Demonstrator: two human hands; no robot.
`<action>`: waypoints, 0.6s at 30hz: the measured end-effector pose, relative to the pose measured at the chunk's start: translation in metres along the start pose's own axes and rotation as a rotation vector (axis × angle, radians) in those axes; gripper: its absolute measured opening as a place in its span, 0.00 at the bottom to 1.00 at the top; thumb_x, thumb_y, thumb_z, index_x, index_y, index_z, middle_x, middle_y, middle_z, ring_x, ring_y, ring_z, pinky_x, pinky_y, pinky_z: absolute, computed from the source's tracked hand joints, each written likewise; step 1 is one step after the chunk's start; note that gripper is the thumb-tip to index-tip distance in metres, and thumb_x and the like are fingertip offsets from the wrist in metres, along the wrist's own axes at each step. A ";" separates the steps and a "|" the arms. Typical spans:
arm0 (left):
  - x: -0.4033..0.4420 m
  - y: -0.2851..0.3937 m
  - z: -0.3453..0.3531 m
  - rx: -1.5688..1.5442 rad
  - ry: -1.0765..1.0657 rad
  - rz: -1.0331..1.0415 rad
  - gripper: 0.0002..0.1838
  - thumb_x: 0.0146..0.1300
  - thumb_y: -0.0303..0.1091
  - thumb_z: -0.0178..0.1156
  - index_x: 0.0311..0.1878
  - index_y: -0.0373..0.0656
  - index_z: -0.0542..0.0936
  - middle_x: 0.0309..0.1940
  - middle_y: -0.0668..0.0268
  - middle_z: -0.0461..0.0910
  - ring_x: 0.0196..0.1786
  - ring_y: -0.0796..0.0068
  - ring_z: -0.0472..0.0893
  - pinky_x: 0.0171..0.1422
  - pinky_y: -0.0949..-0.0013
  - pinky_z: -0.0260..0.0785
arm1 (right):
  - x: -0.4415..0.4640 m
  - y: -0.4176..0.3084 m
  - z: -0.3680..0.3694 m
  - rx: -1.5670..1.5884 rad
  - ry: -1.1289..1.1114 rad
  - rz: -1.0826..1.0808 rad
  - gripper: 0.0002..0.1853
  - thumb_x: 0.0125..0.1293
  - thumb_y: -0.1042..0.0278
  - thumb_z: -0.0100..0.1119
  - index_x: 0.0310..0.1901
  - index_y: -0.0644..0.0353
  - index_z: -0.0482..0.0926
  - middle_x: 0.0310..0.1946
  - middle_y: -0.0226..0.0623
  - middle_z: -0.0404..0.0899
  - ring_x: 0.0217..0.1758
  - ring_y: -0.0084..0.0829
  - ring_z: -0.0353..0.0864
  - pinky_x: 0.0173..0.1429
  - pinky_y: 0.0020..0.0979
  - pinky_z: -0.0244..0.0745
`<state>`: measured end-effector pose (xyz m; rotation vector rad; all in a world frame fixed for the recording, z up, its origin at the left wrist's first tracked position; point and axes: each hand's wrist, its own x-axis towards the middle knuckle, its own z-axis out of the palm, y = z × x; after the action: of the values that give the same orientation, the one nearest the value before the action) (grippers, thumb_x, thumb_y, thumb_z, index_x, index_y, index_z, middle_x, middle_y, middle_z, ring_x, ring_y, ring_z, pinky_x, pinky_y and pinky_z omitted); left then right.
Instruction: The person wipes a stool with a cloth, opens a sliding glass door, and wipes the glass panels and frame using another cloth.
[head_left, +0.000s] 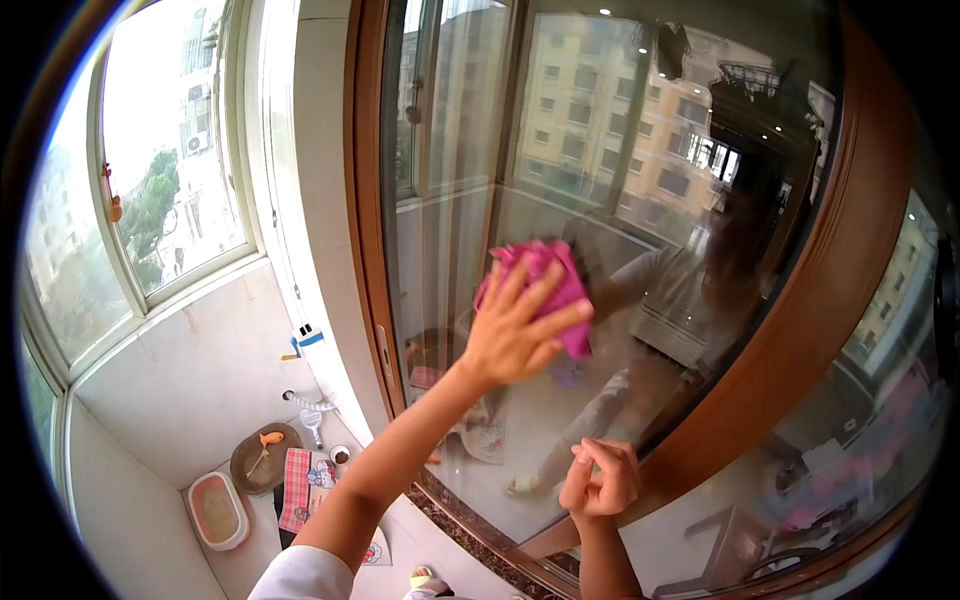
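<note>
My left hand lies with fingers spread on a crumpled pink cloth, holding it against the glass panel of a sliding door. Part of the cloth is hidden under the fingers, and the hand is slightly blurred. A brown wooden frame borders the glass. Lower down, my right hand is curled closed in front of the frame's lower right part, and nothing shows in it. I cannot tell whether it touches the door.
At lower left on the floor stand a pink-and-white basin, a brown oval tub and a red checked mat. A small white dustpan-like tool is by the wall. Windows line the left side.
</note>
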<state>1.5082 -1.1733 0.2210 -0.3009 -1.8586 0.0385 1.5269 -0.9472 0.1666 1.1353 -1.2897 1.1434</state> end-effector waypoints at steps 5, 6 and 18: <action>-0.016 -0.051 0.021 -0.124 0.445 -0.830 0.29 0.80 0.42 0.35 0.81 0.49 0.60 0.83 0.52 0.46 0.84 0.46 0.43 0.85 0.47 0.29 | -0.007 0.013 -0.045 0.082 -0.128 -0.078 0.07 0.58 0.79 0.57 0.38 0.64 0.82 0.25 0.32 0.83 0.28 0.31 0.82 0.31 0.29 0.74; -0.024 -0.029 0.026 -0.129 0.419 -0.830 0.29 0.80 0.42 0.36 0.81 0.49 0.60 0.83 0.51 0.45 0.85 0.45 0.42 0.85 0.47 0.29 | -0.010 0.018 -0.055 0.091 -0.154 -0.099 0.10 0.55 0.78 0.59 0.40 0.64 0.84 0.27 0.33 0.83 0.29 0.32 0.83 0.34 0.26 0.79; 0.042 0.106 0.016 -0.068 0.168 -0.241 0.28 0.75 0.48 0.47 0.74 0.50 0.72 0.81 0.49 0.53 0.83 0.38 0.47 0.83 0.38 0.31 | -0.002 0.039 -0.080 0.333 -0.120 -0.076 0.07 0.58 0.79 0.58 0.38 0.64 0.81 0.24 0.33 0.83 0.27 0.33 0.82 0.33 0.29 0.79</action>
<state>1.5010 -1.0591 0.2367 -0.1213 -1.7192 -0.2096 1.4962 -0.8639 0.1656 1.5037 -1.1608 1.2797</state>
